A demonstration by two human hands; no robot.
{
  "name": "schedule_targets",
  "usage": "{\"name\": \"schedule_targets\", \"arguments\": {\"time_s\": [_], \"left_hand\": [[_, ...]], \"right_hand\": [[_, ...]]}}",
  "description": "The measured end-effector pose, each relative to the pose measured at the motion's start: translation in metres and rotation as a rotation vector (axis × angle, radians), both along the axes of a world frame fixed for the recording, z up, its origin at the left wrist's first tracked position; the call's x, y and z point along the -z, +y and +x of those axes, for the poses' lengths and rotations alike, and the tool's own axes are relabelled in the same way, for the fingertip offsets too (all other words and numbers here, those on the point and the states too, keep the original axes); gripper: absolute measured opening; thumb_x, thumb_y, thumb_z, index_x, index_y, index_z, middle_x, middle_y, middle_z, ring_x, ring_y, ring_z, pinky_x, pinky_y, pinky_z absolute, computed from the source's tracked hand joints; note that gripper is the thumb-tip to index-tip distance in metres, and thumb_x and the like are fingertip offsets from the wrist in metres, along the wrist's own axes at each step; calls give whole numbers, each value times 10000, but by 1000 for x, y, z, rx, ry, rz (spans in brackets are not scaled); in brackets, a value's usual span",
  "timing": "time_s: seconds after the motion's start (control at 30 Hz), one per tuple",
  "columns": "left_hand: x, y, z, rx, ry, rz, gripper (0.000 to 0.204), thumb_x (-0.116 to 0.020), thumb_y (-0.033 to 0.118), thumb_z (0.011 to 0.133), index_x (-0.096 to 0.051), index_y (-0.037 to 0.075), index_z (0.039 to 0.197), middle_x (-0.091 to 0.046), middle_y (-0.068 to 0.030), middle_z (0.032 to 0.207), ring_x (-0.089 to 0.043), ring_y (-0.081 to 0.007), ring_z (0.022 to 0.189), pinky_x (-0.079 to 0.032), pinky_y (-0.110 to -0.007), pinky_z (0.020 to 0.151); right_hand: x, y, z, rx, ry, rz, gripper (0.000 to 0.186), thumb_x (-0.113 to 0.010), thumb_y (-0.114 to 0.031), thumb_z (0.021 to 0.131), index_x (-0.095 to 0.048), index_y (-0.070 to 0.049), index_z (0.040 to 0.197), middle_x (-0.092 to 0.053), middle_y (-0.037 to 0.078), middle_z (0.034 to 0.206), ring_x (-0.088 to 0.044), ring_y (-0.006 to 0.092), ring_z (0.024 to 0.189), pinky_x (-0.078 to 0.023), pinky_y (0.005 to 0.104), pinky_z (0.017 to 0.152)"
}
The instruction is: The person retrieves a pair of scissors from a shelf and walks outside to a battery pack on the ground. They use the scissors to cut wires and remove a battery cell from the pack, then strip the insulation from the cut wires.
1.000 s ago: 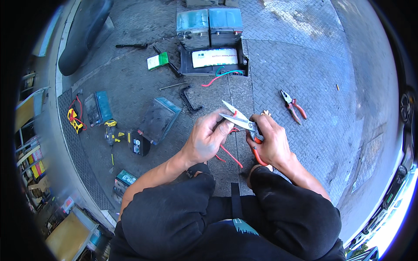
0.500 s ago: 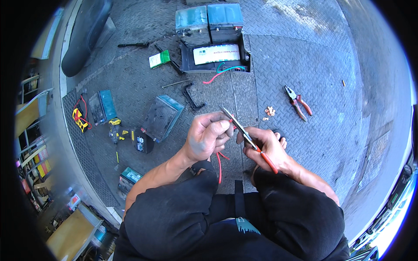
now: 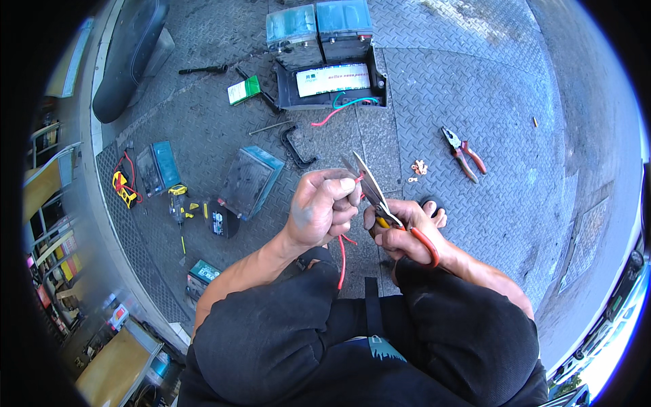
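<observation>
My left hand point(image 3: 319, 211) is closed in a pinch on a red wire; a short end sticks out past the thumb. Below that hand hangs a longer stretch of red wire point(image 3: 342, 264), its link to the pinched end hidden by my fingers. In my right hand point(image 3: 415, 236) is a pair of scissors point(image 3: 370, 182) with red handles. The scissor blades are spread and point away from me, right beside the wire end at my left fingertips. Small copper-coloured terminals point(image 3: 419, 167) lie in a heap on the floor beyond my right hand.
Red-handled pliers point(image 3: 464, 154) lie to the right. Ahead, an open black case point(image 3: 287, 95) with wires stands against two batteries point(image 3: 344, 19). At left are a loose battery point(image 3: 252, 182), a yellow drill point(image 3: 178, 203), a yellow meter point(image 3: 124, 188), a black bracket point(image 3: 293, 149) and a black seat point(image 3: 129, 68).
The scissor blades were nearly together and now stand apart, with the handles spread in my right hand. My left hand keeps its pinch on the wire.
</observation>
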State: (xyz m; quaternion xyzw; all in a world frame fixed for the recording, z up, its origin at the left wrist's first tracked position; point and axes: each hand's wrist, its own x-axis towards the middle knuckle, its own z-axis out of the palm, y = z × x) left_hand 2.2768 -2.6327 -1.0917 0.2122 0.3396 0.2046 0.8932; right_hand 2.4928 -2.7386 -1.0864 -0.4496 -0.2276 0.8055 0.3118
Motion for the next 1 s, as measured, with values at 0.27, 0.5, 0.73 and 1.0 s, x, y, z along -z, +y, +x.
{"name": "schedule_targets", "arguments": {"time_s": [0.27,0.5,0.73,1.0], "left_hand": [[1,-1,3,-38,9,13,288,-567,195,1089,-625,1,884,-373,83,620,-292,-10,477,-201,-245,422],[0,-3,8,-91,-3,-36,277,-568,194,1098,-621,6,902,-346,88,617,-274,-14,472,-201,-240,415],[10,-1,-2,66,-650,-659,329,-504,271,1141,-590,27,937,-299,73,653,-187,-25,434,-134,-249,357],[11,-10,12,-116,-590,-623,329,-504,315,1152,-559,54,959,-272,88,671,-171,-32,444,-130,-243,364]], "right_hand": [[5,-2,-2,31,116,-51,263,-653,-56,939,-651,-25,1200,-571,-6,824,-499,49,589,-417,240,514],[10,0,-12,120,-180,137,333,-721,-3,883,-656,-24,1209,-567,-20,776,-501,75,609,-416,260,546],[17,-4,-2,51,-746,587,417,-754,14,789,-674,-34,1196,-506,24,736,-484,92,641,-427,300,580],[22,-14,-12,189,-224,188,333,-695,69,848,-629,-11,1164,-522,-40,830,-466,27,644,-369,245,546]]}}
